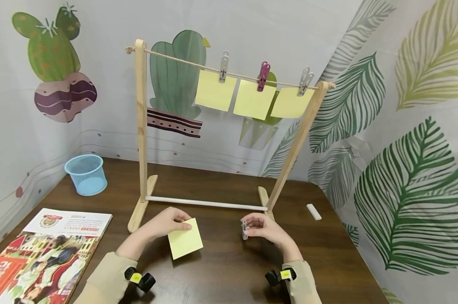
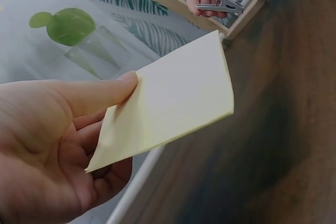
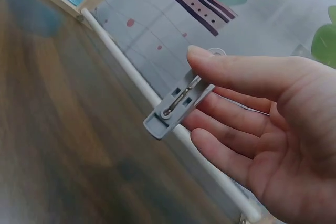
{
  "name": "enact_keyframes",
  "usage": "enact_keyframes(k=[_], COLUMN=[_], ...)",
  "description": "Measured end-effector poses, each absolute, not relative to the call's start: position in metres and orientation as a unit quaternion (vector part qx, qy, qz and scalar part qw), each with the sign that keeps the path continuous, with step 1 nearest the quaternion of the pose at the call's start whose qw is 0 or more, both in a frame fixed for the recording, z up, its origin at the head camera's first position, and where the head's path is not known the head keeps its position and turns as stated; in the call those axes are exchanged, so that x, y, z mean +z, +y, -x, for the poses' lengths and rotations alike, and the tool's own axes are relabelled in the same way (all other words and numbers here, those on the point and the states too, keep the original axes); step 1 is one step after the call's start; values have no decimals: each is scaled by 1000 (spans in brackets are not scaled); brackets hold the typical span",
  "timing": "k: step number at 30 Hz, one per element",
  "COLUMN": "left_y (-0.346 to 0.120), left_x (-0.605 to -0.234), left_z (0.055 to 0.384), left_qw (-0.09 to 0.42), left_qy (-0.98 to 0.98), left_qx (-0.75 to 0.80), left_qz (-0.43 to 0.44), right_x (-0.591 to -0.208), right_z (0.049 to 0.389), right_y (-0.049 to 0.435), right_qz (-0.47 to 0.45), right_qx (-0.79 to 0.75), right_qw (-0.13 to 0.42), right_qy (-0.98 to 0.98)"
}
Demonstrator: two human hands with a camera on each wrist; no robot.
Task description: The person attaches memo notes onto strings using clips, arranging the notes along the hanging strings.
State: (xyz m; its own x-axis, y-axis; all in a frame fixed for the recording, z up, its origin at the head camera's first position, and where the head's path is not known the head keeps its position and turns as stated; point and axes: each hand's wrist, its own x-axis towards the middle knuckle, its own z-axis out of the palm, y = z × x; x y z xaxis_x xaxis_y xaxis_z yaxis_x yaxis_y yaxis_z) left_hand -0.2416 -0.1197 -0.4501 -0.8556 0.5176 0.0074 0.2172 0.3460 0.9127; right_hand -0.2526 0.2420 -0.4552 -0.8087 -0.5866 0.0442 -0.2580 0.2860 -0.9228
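My left hand (image 1: 172, 222) pinches a pale yellow sticky note pad (image 1: 185, 240) between thumb and fingers, above the table; its layered edge shows in the left wrist view. To the right, my right hand (image 1: 266, 230) holds a grey clothespin (image 3: 181, 100) by one end, its metal spring facing the right wrist camera. Behind both hands stands a wooden frame (image 1: 142, 126) with a rope (image 1: 179, 61) strung across its top. Three yellow sheets (image 1: 254, 99) hang from the rope, two by grey clothespins (image 1: 223, 67) and the middle one by a purple clothespin (image 1: 263, 77).
A white rod (image 1: 206, 203) joins the frame's feet low over the table (image 1: 221, 274). At the left lie a magazine (image 1: 50, 257) and, farther back, a blue mesh basket (image 1: 85, 164). A small white block (image 1: 314, 212) lies near the right edge. Patterned cloth (image 1: 111, 84) hangs behind.
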Motion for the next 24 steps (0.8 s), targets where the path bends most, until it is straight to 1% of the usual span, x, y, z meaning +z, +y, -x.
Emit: enact_keyframes(k=[5, 11, 16, 20, 24], left_y=[-125, -130, -136, -140, -143], left_x=[-436, -426, -417, -398, -366], left_z=[245, 255, 263, 269, 274], left_qw=[112, 59, 15, -32, -82], left_qy=[816, 830, 846, 852, 850], left_qx=[525, 521, 502, 494, 499], left_qz=[-214, -189, -178, -168, -145], right_x=[-440, -415, -391, -364, -331], right_z=[257, 260, 269, 276, 281], right_y=[227, 206, 186, 169, 152], right_qz=[284, 268, 296, 312, 323], right_qx=[-528, -534, -515, -497, -492], right_qw=[115, 79, 49, 10, -31], right_qy=[792, 798, 803, 809, 808])
